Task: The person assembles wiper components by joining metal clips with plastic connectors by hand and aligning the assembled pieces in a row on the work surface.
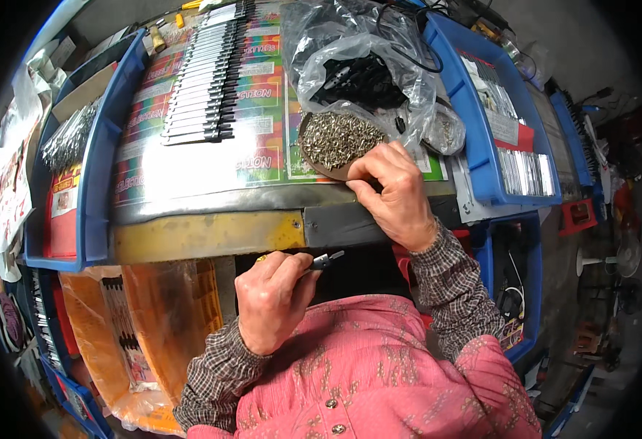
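My left hand (271, 298) is just in front of the table edge, its fingers closed around a short black-and-silver piece (327, 260). A thin metal tip on that piece points right; the rest is hidden in the fist. At the near rim of a shallow brown dish, my right hand (396, 192) has thumb and forefinger pressed together. Whatever is between them is too small or too hidden to make out. The dish holds a heap of small metal pins or screws (341, 140). A long row of flat silver strips with black ends (202, 84) lies left of it.
Behind the dish, a clear plastic bag (299, 69) holds black parts. Blue bins of metal pieces flank the table, one on the left (92, 227) and one on the right (486, 172). An orange plastic-lined container (167, 307) stands below the table edge (207, 235).
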A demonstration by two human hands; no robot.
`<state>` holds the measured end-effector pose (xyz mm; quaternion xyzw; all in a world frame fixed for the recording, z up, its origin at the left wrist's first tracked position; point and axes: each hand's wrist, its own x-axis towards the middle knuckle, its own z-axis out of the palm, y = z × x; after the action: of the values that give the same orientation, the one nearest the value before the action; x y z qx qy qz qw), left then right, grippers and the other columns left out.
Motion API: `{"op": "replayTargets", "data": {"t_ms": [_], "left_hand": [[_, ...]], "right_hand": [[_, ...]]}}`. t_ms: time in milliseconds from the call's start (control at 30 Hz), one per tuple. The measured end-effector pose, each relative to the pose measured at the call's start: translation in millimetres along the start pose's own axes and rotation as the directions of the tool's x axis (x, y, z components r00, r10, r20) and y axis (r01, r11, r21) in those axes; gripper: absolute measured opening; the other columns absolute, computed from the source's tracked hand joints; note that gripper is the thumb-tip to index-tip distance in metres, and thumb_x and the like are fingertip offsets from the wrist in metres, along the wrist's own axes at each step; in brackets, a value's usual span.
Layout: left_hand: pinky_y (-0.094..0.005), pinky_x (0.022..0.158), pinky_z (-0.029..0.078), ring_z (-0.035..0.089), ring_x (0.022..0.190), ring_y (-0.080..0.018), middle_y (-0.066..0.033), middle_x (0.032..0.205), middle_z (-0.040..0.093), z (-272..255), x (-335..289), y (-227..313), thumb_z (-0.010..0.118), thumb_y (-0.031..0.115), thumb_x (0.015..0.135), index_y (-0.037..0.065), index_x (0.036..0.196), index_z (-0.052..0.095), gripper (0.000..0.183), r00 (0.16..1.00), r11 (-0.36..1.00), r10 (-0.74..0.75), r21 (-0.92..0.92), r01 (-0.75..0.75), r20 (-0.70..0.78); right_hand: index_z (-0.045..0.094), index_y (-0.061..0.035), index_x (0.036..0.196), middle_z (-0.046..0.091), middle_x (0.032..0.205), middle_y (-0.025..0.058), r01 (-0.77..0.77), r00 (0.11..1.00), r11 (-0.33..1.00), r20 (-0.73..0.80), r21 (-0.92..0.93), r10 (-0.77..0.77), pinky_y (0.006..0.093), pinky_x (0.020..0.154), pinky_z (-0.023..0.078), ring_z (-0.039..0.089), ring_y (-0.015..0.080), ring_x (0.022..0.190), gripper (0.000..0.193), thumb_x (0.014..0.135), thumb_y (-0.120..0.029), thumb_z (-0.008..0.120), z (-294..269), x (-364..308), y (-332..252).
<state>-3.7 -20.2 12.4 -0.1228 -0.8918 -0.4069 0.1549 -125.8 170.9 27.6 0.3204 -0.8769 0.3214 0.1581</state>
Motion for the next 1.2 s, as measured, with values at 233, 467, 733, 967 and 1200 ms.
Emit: {"op": "replayTargets", "data": {"t_ms": [233,467,733,967,1200], "left_hand": [[-0.0274,0.049,0.042,0.053,0.052,-0.0153,-0.0075,0.069,0.058,-4.9,0.2,3.7,0.074,0.002,0.074,0.002,0.087,0.065,0.016,0.997,0.995,-0.070,-0.073,0.073,0.044],[-0.0349,0.054,0.047,0.060,0.060,-0.0264,-0.0102,0.070,0.058,-4.6,0.1,12.0,0.074,0.003,0.073,0.004,0.086,0.064,0.017,0.994,0.989,-0.082,-0.115,0.090,0.070],[-0.0360,0.053,0.047,0.059,0.061,-0.0266,-0.0095,0.070,0.056,-4.4,0.2,15.4,0.074,0.004,0.071,0.005,0.087,0.064,0.019,0.995,0.995,-0.060,-0.074,0.066,0.074],[-0.0340,0.053,0.046,0.058,0.059,-0.0246,-0.0096,0.070,0.058,-3.7,-0.6,14.4,0.074,0.000,0.069,0.003,0.089,0.065,0.022,0.999,1.000,0.023,0.018,-0.023,0.037],[-0.0348,0.058,0.049,0.061,0.065,-0.0264,-0.0095,0.075,0.062,0.3,-5.4,9.8,0.074,0.000,0.067,0.004,0.090,0.065,0.025,0.998,0.998,0.045,0.052,-0.047,0.042]], "right_hand": [[0.063,-0.0007,0.083,0.062,0.078,0.0078,-0.069,0.994,0.923,0.107,0.378,0.030,0.0307,0.066,0.048,0.059,0.0208,0.072,0.013,0.073,0.002,0.071,-6.7,-31.1,-39.4],[0.060,-0.0029,0.083,0.061,0.084,0.0073,0.027,0.999,0.883,0.028,0.469,-0.046,0.0352,0.073,0.048,0.060,0.0251,0.080,0.017,0.072,0.001,0.071,2.6,-50.3,-52.6],[0.060,-0.0029,0.084,0.061,0.086,0.0074,0.014,0.999,0.887,0.019,0.461,-0.026,0.0353,0.073,0.048,0.060,0.0252,0.081,0.017,0.072,0.002,0.071,2.2,-56.5,-52.2],[0.060,-0.0016,0.090,0.061,0.090,0.0106,0.221,0.974,0.950,-0.104,0.220,-0.202,0.0370,0.071,0.053,0.062,0.0290,0.082,0.025,0.067,0.003,0.071,8.6,-61.3,-54.8],[0.062,0.0003,0.090,0.063,0.092,0.0123,0.284,0.955,0.952,-0.118,0.116,-0.271,0.0368,0.069,0.055,0.063,0.0295,0.082,0.029,0.064,0.002,0.074,15.5,-71.5,-55.3]]}}
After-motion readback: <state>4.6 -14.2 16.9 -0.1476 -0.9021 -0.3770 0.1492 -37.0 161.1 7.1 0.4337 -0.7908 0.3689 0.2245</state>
